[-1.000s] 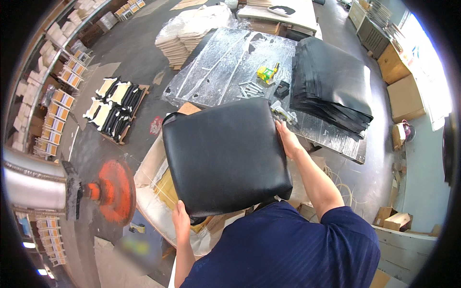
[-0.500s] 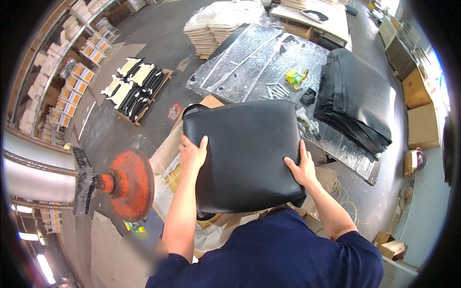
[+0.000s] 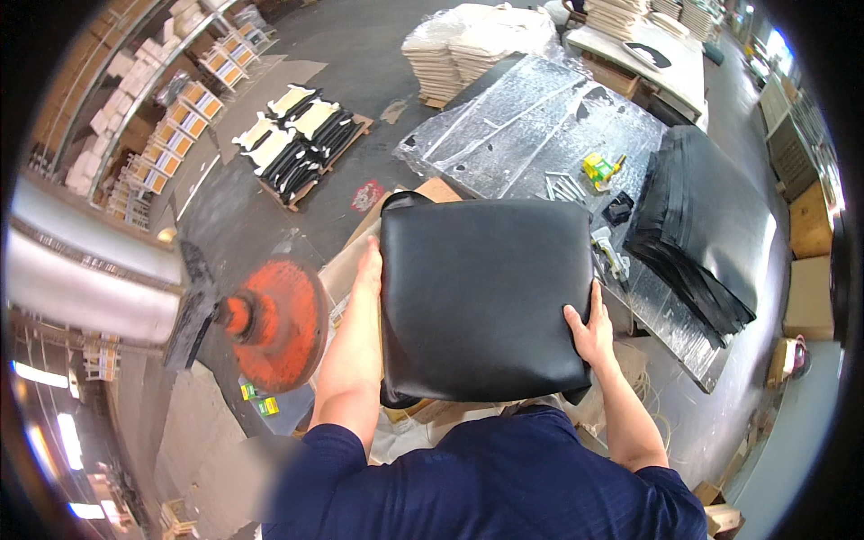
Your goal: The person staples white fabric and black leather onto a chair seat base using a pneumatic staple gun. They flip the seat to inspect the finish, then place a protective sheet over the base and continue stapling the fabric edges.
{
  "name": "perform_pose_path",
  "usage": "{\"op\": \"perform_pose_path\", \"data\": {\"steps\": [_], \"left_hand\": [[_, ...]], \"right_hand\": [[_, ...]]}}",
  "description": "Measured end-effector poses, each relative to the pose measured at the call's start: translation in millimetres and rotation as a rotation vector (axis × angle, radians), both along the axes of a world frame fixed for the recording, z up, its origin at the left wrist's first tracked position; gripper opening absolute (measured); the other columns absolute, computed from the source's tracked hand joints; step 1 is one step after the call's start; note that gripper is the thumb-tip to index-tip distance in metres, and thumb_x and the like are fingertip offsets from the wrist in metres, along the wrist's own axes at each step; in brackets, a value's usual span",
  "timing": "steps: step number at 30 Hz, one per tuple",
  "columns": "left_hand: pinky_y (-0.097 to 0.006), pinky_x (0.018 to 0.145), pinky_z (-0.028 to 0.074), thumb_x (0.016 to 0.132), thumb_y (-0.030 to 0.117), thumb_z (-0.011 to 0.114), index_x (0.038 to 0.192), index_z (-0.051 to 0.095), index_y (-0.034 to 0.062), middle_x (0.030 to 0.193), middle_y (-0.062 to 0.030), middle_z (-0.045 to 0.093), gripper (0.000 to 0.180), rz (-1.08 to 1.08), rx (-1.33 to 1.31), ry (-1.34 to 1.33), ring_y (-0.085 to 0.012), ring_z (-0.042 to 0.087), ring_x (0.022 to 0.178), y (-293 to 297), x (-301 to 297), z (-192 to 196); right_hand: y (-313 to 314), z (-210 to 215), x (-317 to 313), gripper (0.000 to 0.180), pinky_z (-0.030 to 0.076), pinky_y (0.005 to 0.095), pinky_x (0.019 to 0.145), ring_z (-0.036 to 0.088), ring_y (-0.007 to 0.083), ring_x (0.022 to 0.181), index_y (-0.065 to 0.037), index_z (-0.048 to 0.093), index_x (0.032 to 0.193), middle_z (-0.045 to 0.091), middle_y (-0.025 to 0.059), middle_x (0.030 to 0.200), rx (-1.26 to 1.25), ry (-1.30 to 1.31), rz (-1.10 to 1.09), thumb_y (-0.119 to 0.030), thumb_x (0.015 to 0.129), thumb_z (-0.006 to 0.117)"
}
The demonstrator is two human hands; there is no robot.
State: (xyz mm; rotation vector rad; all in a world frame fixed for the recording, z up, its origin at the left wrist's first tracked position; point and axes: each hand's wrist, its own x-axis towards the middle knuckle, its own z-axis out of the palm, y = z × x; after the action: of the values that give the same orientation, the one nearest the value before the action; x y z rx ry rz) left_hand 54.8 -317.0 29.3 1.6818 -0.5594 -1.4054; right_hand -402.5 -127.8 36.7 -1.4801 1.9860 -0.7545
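Note:
A square seat cushion (image 3: 486, 297) covered in smooth black leather-like sheet lies in front of me, with loose black material sticking out at its corners. My left hand (image 3: 367, 267) grips its left side, the fingers stretched along the edge and partly hidden by it. On the opposite side, my right hand (image 3: 592, 331) has its thumb on the top face and its fingers against the right edge. The cushion's underside is out of sight.
Left of the cushion, a worn orange-red disc (image 3: 283, 324) sits on a shaft from a metal cylinder (image 3: 90, 270). Ahead, a plastic-wrapped table (image 3: 513, 135) bears a stack of black sheets (image 3: 706, 225), a yellow-green box (image 3: 598, 169) and metal tools (image 3: 612, 256). A loaded pallet (image 3: 301, 144) stands on the floor.
My left hand has shifted from the cushion's top face to its left side. The right hand keeps its hold on the right edge. The whole view has swung, moving the surroundings rightward.

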Motion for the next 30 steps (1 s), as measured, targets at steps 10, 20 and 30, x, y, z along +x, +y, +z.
{"op": "perform_pose_path", "data": {"steps": [10,20,30], "left_hand": [[-0.041,0.122,0.043,0.111,0.046,0.068,0.164,0.045,-0.0061,0.155,-0.0167,0.062,0.078,0.004,-0.363,0.029,-0.0262,0.057,0.143,215,-15,48],[-0.044,0.114,0.053,0.081,0.046,0.098,0.15,0.055,-0.0082,0.143,-0.0254,0.07,0.098,0.221,-0.011,-0.183,-0.0357,0.068,0.135,369,-73,21],[-0.045,0.114,0.051,0.079,0.05,0.098,0.153,0.053,-0.0051,0.14,-0.0246,0.072,0.102,0.112,-0.157,-0.215,-0.04,0.067,0.134,375,-65,4]], "right_hand": [[-56,3,-15,0.077,0.039,0.041,0.128,0.053,0.0355,0.155,-0.004,0.043,0.171,0.055,0.0272,0.166,-0.028,-0.193,0.186,-0.04,0.108,0.069],[-46,59,149,0.066,0.036,0.0623,0.125,0.046,0.0445,0.156,-0.011,0.068,0.149,0.054,0.0183,0.165,-0.459,0.319,1.271,-0.027,0.088,0.088],[-51,45,326,0.053,0.022,0.0628,0.135,0.039,0.0305,0.163,-0.016,0.06,0.158,0.054,0.005,0.167,-0.54,0.427,1.99,-0.038,0.11,0.055]]}}
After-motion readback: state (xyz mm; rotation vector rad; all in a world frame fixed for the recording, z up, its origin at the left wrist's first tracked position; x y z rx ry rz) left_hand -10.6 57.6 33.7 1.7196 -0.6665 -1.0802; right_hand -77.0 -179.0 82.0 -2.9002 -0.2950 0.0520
